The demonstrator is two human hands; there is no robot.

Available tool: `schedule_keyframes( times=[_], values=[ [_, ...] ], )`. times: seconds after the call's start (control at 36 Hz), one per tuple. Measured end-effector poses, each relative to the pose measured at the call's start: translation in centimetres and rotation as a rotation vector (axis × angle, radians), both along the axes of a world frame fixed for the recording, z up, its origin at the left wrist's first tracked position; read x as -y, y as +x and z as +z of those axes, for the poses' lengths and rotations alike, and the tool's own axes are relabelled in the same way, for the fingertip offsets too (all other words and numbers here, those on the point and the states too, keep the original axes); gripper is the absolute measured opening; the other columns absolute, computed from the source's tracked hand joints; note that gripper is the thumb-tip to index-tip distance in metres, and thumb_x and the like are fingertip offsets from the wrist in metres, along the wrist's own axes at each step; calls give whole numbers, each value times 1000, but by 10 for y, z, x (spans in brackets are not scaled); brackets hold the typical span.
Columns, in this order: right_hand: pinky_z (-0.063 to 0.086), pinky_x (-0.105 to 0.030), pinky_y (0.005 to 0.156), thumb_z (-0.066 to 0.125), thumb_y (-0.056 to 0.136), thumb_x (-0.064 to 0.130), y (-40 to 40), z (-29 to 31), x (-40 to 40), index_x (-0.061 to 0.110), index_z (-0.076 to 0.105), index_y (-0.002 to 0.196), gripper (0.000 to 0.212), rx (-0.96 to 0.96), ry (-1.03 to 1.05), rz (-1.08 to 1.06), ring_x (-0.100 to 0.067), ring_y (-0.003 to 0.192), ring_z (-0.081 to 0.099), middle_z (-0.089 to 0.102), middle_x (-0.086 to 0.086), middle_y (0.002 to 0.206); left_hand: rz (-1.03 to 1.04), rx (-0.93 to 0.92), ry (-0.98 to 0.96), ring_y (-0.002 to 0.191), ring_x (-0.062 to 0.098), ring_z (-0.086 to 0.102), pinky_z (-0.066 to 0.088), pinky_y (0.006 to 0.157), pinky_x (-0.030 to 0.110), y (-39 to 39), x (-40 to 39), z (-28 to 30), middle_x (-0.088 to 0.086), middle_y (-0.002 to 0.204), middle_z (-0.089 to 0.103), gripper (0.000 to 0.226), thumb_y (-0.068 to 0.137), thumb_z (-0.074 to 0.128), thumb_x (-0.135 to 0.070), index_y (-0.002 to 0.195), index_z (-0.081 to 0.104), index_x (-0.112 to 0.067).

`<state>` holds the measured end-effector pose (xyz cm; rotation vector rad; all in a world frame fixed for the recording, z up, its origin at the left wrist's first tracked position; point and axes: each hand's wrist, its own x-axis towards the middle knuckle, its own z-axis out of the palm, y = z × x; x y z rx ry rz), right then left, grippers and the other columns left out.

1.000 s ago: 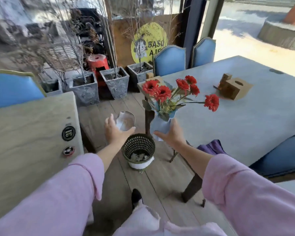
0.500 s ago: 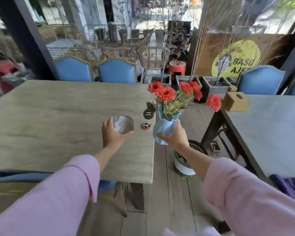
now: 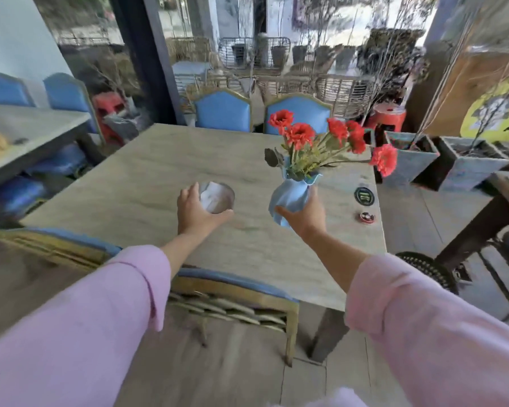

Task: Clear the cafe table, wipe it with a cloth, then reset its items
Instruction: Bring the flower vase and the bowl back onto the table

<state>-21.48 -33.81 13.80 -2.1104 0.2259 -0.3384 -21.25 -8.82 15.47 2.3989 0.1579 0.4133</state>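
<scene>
Now carried over pale stone-look table (image 3: 147, 183), up from its edge. Left hand (image 3: 193, 211) cups round metal tin (image 3: 218, 198); right hand (image 3: 304, 214) grips blue ruffled ceramic vase (image 3: 294, 195) of red flowers (image 3: 300, 133). Risk: top-heavy vase tipping through hasty, off-level set-down.

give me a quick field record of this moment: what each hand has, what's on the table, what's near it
left hand: holds metal cup with white paper inside
right hand: grips blue vase of red flowers, upright
table: two small round items near right edge, black-green disc, red one
chairs: near chair tucked in, two blue chairs on far side
floor: dark basket right of table
</scene>
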Motion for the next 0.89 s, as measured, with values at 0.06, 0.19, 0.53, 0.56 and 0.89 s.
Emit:
schedule_keyframes(
  times=[0.06,0.19,0.53,0.56,0.89],
  values=[
    [49,-39,89,86,67,40,6,-2,-24,22,37,137,88,-6,-2,-6,-27,116,55,58,-5,128,4,11,18,135,27,33,32,111,34,8,-19,-1,10,143,36,111,59,87,-50,145,34,-5],
    [49,-41,92,86,66,38,22,-7,-59,17,37,135,87,-32,-29,-15,-27,114,51,53,-9,123,-15,0,45,132,27,37,37,107,37,32,-52,-8,11,143,38,112,58,85,-56,144,34,-6],
    [47,-44,96,86,66,35,119,-38,-81,13,36,138,90,-85,-49,-41,-28,115,48,50,-11,123,-59,-133,-19,138,28,31,33,112,38,128,-80,-58,12,148,32,116,60,85,-53,149,27,-7],
    [46,-43,96,86,67,35,129,-42,-83,12,35,138,90,-97,-47,-46,-29,116,48,49,-12,123,-65,-144,-23,137,28,32,33,111,38,139,-82,-63,12,148,32,116,60,86,-52,149,27,-6],
    [46,-39,94,84,70,30,258,-96,-118,11,33,141,90,-176,-27,-118,-28,115,47,48,-13,122,-93,-292,-16,133,24,37,33,106,28,278,-94,-109,9,143,36,109,60,88,-47,145,32,-6]
  ],
)
